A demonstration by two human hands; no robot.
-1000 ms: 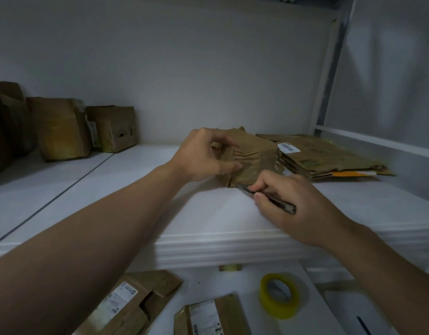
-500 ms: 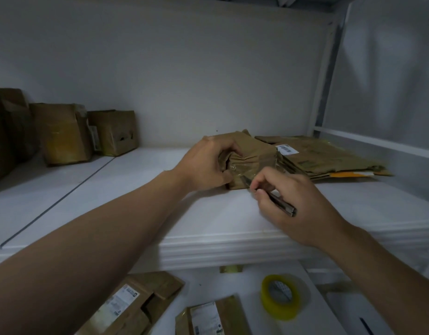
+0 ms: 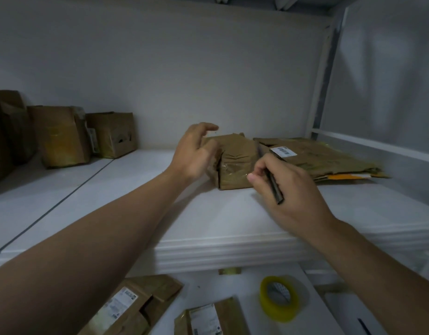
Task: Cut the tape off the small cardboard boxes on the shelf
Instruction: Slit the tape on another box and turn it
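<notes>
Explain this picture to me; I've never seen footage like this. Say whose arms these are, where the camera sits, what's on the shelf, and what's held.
There is no machine: a person wears one wide-angle camera on the head, so you look down along both bare arms. The left hand hovers with loose fingers at the left end of a small taped cardboard box; blur hides whether it touches. The right hand grips a slim dark cutter beside the box's right end. The box lies on a white shelf, with flattened cardboard to its right and upright boxes far left. Below are a yellow tape roll and more flattened boxes.
</notes>
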